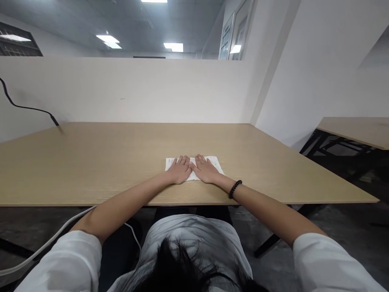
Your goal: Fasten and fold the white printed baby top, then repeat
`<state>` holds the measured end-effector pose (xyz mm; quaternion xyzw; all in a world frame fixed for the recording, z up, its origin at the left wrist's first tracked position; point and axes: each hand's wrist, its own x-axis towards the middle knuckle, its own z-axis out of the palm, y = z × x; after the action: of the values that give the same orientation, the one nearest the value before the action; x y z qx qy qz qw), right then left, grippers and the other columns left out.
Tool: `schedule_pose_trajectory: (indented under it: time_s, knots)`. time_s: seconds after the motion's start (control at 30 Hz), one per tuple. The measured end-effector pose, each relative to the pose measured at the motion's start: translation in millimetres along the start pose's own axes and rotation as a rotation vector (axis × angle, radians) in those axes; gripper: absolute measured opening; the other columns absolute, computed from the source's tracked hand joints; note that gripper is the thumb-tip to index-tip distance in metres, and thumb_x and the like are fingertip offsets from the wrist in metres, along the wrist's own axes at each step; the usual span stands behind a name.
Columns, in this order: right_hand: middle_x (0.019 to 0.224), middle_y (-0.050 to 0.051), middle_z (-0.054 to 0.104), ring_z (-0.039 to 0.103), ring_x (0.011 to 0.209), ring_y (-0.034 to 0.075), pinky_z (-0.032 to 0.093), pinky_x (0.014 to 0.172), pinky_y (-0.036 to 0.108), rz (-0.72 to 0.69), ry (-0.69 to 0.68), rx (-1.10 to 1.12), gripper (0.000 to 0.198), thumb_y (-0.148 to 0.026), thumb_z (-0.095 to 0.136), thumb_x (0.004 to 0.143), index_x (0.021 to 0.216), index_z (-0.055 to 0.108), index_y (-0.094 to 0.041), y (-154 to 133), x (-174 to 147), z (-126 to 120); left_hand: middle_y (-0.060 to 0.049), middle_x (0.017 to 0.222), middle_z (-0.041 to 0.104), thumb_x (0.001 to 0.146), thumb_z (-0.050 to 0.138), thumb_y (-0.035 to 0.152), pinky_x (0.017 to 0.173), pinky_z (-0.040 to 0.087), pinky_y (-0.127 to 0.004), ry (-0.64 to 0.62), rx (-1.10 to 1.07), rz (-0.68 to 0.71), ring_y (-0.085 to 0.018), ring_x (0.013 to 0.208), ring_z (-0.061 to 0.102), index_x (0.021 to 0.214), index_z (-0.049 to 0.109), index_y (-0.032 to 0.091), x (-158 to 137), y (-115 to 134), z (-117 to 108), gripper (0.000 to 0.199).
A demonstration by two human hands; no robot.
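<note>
A white cloth or paper towel point(216, 163) with faint printed marks lies flat on the wooden table, close to its front edge. My left hand point(180, 170) rests palm down on its left part, fingers stretched forward. On the right part lies my right hand point(205, 168), also flat, with its thumb close to or touching the left hand. Much of the sheet's middle is hidden under both hands. A black beaded bracelet point(235, 189) circles my right wrist.
The light wooden table point(127, 142) meets a white partition wall point(152, 89) at the back. A black cable point(33, 108) hangs at the far left, its tip near the tabletop. A white cable point(54, 239) runs below the left front edge. Another table point(358, 129) stands at right.
</note>
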<state>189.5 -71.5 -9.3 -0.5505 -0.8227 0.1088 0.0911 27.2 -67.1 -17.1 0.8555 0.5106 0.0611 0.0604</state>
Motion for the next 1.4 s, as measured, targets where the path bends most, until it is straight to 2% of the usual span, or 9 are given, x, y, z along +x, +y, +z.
schedule_pose_trajectory:
  time_s: [0.17, 0.37, 0.5, 0.7, 0.87, 1.03, 1.17, 1.27, 1.4]
  knots:
    - [0.161, 0.019, 0.006, 0.001, 0.15, 0.027, 0.0, 0.12, 0.046, 0.081, -0.007, -0.031, 0.094, -0.07, 0.005, 0.094, 0.155, 0.011, 0.001, 10, -3, -3, -0.022, 0.159, 0.017, 0.098, 0.014, 0.05, 0.117, 0.015, -0.053, 0.013, -0.009, -0.037, -0.034, 0.149, 0.009, 0.153, 0.018, 0.004, -1, -12, 0, 0.072]
    - [0.162, 0.016, 0.006, 0.004, 0.15, 0.029, 0.006, 0.118, 0.056, 0.188, 0.002, -0.056, 0.09, -0.071, 0.006, 0.094, 0.157, 0.013, -0.007, 34, -13, -14, -0.02, 0.16, 0.016, 0.098, 0.016, 0.045, 0.119, 0.014, -0.051, -0.028, 0.0, -0.136, -0.032, 0.149, 0.011, 0.153, 0.021, 0.005, -12, -35, -12, 0.069]
    - [0.161, 0.019, 0.01, 0.01, 0.149, 0.033, 0.01, 0.114, 0.064, 0.292, 0.013, -0.061, 0.085, -0.067, 0.006, 0.096, 0.157, 0.013, -0.008, 56, -19, -18, -0.017, 0.161, 0.013, 0.097, 0.017, 0.05, 0.115, 0.018, -0.059, -0.058, -0.012, -0.215, -0.035, 0.149, 0.011, 0.155, 0.017, 0.011, -17, -50, -18, 0.07]
    - [0.16, 0.02, 0.017, 0.013, 0.149, 0.031, 0.008, 0.116, 0.062, 0.408, 0.01, -0.082, 0.076, -0.058, 0.01, 0.099, 0.155, 0.018, -0.008, 73, -22, -22, -0.019, 0.161, 0.012, 0.089, 0.018, 0.073, 0.107, 0.011, -0.076, -0.063, -0.017, -0.382, -0.044, 0.148, 0.007, 0.155, 0.021, 0.015, -17, -75, -25, 0.088]
    - [0.162, 0.019, 0.012, 0.008, 0.149, 0.033, 0.006, 0.114, 0.065, 0.465, 0.022, -0.09, 0.07, -0.046, 0.018, 0.098, 0.156, 0.016, -0.007, 71, -1, -21, -0.008, 0.163, 0.01, 0.086, 0.016, 0.078, 0.103, 0.011, -0.081, -0.102, -0.036, -0.404, -0.044, 0.148, 0.004, 0.155, 0.022, 0.031, 2, -90, -33, 0.083]
    - [0.161, 0.021, 0.013, 0.01, 0.148, 0.036, 0.008, 0.113, 0.067, 0.477, 0.03, -0.076, 0.071, -0.045, 0.023, 0.096, 0.155, 0.017, -0.005, 74, 34, -24, -0.007, 0.162, 0.017, 0.086, 0.023, 0.078, 0.103, 0.013, -0.08, -0.103, -0.076, -0.414, -0.044, 0.147, 0.007, 0.153, 0.027, 0.034, 40, -108, -41, 0.08]
    - [0.161, 0.02, 0.013, 0.01, 0.148, 0.035, 0.008, 0.114, 0.065, 0.436, 0.034, -0.074, 0.071, -0.044, 0.025, 0.096, 0.156, 0.015, -0.006, 74, 58, -22, -0.013, 0.16, 0.025, 0.09, 0.031, 0.068, 0.105, 0.008, -0.078, -0.012, -0.132, -0.412, -0.044, 0.147, 0.011, 0.149, 0.037, 0.028, 68, -117, -36, 0.071]
    - [0.16, 0.02, 0.018, 0.015, 0.147, 0.034, 0.011, 0.114, 0.062, 0.388, 0.041, -0.076, 0.069, -0.041, 0.028, 0.097, 0.155, 0.016, -0.006, 69, 68, -24, -0.013, 0.152, 0.04, 0.093, 0.037, 0.053, 0.111, 0.011, -0.067, 0.08, -0.2, -0.354, -0.037, 0.143, 0.026, 0.138, 0.048, 0.024, 78, -117, -30, 0.055]
    - [0.156, 0.019, 0.03, 0.025, 0.144, 0.032, 0.016, 0.115, 0.057, 0.306, 0.059, -0.08, 0.064, -0.034, 0.034, 0.096, 0.153, 0.025, -0.006, 66, 66, -34, -0.011, 0.132, 0.06, 0.088, 0.048, 0.035, 0.112, 0.027, -0.048, 0.186, -0.327, -0.255, -0.028, 0.126, 0.05, 0.123, 0.058, 0.018, 79, -113, -31, 0.04]
